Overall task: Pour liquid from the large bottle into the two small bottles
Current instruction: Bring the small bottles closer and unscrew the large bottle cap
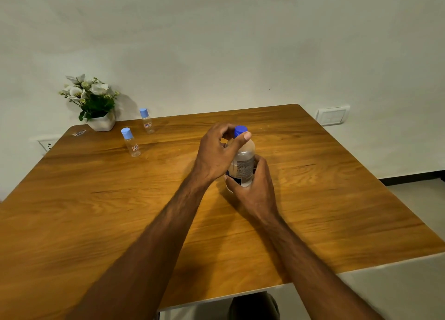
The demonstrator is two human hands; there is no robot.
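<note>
At the centre of the frame, the large bottle (243, 162) stands on the desk (325, 175). The right hand (252, 185) grips its body; the left hand (216, 151) pinches its blue cap (240, 130). Upper left, two small bottles (131, 142) (147, 121) stand capped, apparently empty. Pouring has not begun.

The bench (313, 187) is showing warm honey-brown wood with darker wavy grain streaks. The large bottle (244, 161) is wearing a deep blue cap (240, 130) over a clear body, with a label in white and dark navy. Both small bottles (131, 143) (147, 122) are showing clear, with pale blue caps and tiny red-and-white labels. The flowers (90, 90) are showing white over dark green leaves in a white pot (102, 122). The wall (216, 43) is looking off-white.
</note>
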